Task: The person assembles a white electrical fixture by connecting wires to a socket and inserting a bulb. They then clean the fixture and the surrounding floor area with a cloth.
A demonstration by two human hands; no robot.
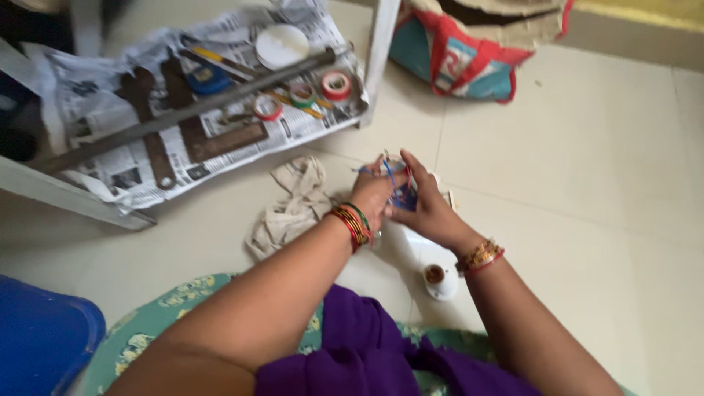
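Head view, sweeping left to right:

- Blue plastic tub (40, 337) sits at the lower left corner.
- Newspaper-lined low shelf (95, 95) carries rusty flat tools (183, 117), a long grey metal rod (191, 108) and small rolls of coloured tape (336, 85).
- Crumpled beige cloth (293, 205) lies on the pale floor tiles, just beside the hands.
- Left hand (374, 194), fingers curled, pinches thin blue wires (396, 187).
- Right hand (429, 213) is closed round the same wires, above a white plastic appliance (414, 249) on the floor.
- Red-and-teal fabric bag (469, 59) rests at the top right.
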